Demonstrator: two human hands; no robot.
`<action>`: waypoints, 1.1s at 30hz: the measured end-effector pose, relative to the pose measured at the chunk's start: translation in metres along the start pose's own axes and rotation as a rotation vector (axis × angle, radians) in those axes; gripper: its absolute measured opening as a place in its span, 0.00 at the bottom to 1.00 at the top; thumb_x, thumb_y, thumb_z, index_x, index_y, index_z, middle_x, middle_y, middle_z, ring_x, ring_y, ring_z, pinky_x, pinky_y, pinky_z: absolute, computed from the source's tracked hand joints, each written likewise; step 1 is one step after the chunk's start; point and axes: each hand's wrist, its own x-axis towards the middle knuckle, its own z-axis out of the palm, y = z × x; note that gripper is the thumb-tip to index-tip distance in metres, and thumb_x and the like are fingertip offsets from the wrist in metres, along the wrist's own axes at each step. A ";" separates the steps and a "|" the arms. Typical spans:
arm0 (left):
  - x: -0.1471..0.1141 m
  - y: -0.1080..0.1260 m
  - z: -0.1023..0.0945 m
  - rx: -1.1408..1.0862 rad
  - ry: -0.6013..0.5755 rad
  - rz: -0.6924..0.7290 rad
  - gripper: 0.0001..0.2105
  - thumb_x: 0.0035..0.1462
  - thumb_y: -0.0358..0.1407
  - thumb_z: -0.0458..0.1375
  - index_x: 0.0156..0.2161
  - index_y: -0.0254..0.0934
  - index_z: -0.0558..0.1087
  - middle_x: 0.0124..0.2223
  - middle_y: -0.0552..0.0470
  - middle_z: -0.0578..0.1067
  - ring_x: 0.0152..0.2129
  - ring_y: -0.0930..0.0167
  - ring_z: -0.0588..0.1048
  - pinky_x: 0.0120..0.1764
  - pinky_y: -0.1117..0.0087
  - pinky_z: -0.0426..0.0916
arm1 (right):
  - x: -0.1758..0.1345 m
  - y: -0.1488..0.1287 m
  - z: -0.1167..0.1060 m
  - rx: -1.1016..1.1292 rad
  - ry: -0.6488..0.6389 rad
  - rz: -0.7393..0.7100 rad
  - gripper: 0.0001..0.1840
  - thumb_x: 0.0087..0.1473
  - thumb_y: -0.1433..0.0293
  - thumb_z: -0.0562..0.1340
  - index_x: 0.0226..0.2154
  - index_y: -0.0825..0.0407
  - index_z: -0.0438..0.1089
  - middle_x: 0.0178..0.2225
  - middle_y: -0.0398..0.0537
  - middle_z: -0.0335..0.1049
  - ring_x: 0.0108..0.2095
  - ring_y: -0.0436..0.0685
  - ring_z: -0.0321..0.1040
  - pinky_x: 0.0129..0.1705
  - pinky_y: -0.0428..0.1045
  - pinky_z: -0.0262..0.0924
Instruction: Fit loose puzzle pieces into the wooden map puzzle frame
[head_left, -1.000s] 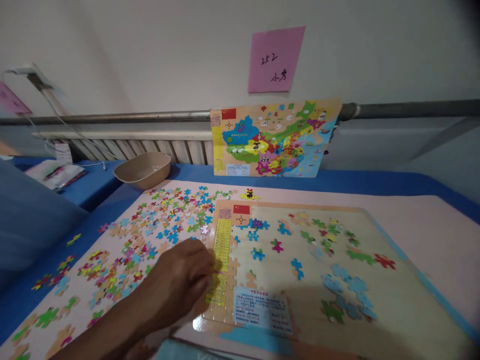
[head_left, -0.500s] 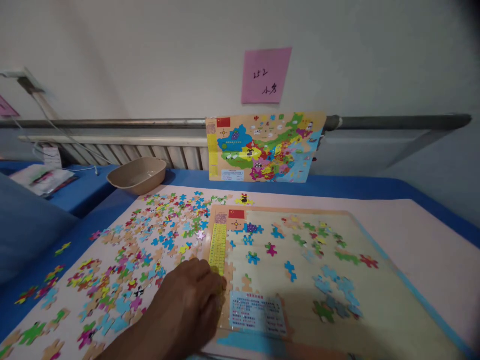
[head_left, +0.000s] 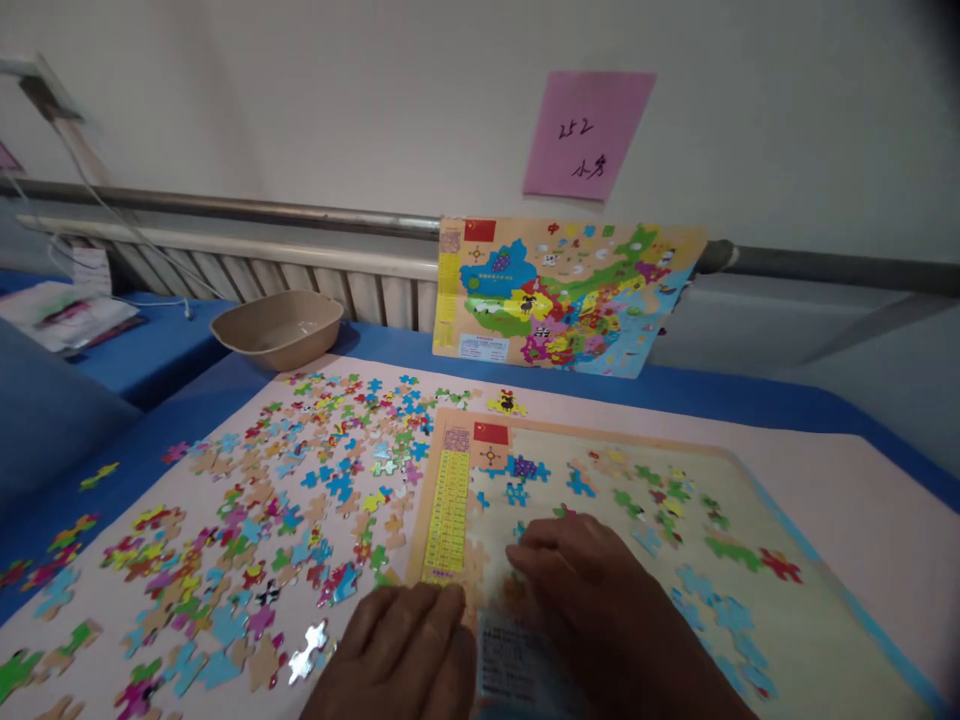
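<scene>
My left hand (head_left: 401, 650) is at the lower left corner of the jigsaw board (head_left: 581, 440), fingers bent and close together over its edge. Their tips and anything under them are hidden. My right hand (head_left: 600, 605) reaches over the board with its fingers curled in; I cannot make out what, if anything, is in them. Beside its fingertips, a peach-coloured puzzle piece (head_left: 514, 588) lies in shadow. The board has a flag corner, a yellow list strip (head_left: 448, 510) and a text panel (head_left: 506, 665) partly covered by my right hand. Loose blue pieces (head_left: 581, 480) rest on it.
Many loose pieces (head_left: 341, 480) are scattered across the pink sheet (head_left: 247, 425) on the left. A beige basin (head_left: 279, 335) stands behind them. A finished picture map (head_left: 570, 295) leans against the rail (head_left: 300, 213), below a pink note (head_left: 589, 135).
My right hand has come into view over the board. My left hand has moved slightly down, remaining by the board's left edge. The camera view has tilted and shifted.
</scene>
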 end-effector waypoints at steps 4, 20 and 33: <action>0.011 -0.012 0.001 -0.074 0.046 -0.049 0.19 0.81 0.37 0.46 0.37 0.40 0.74 0.53 0.56 0.84 0.48 0.70 0.78 0.52 0.64 0.67 | -0.012 -0.007 0.007 -0.041 -0.037 -0.104 0.21 0.81 0.65 0.46 0.50 0.49 0.74 0.56 0.42 0.77 0.59 0.59 0.65 0.57 0.56 0.57; 0.012 -0.010 0.010 -0.145 0.029 -0.088 0.22 0.80 0.46 0.47 0.36 0.40 0.74 0.49 0.57 0.85 0.45 0.68 0.80 0.51 0.62 0.66 | -0.012 -0.011 0.028 -0.045 0.018 -0.187 0.24 0.82 0.65 0.44 0.49 0.50 0.75 0.53 0.39 0.78 0.60 0.58 0.65 0.54 0.56 0.58; 0.014 -0.008 0.015 -0.164 0.055 -0.101 0.22 0.80 0.48 0.50 0.34 0.40 0.73 0.49 0.56 0.85 0.44 0.69 0.79 0.51 0.62 0.65 | -0.013 -0.011 0.026 -0.019 -0.028 -0.177 0.22 0.81 0.63 0.46 0.46 0.49 0.74 0.52 0.41 0.79 0.61 0.59 0.66 0.56 0.57 0.55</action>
